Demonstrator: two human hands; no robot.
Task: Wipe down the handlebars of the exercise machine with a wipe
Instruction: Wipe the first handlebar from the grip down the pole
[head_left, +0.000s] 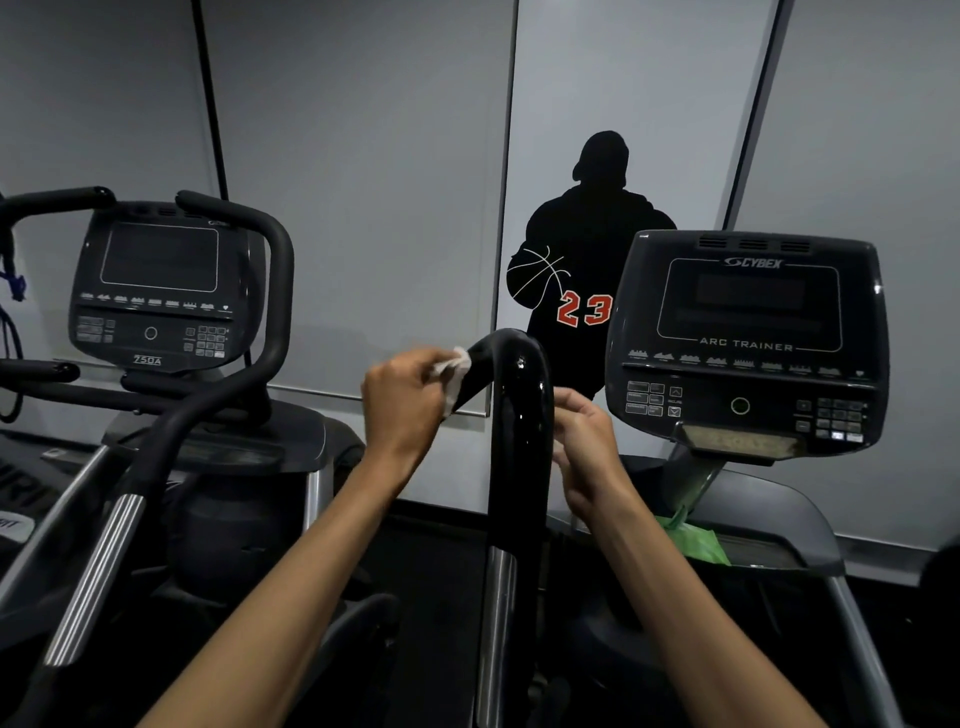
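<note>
While the left hand (402, 392) pinches the wipe (453, 371) against the glossy handlebar (519, 415) bend—seemingly mid-wipe—the right hand (587, 441), loosely curled beside it, looks empty.

Glossy black handlebar (519, 415) stands upright, top bent over leftward, wet sheen. Crumpled white wipe (454, 371) pressed against bent tip, left of handlebar's upright shaft.

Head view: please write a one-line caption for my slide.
Left hand presses a white wipe on the black handlebar while the right hand rests beside it.
</note>
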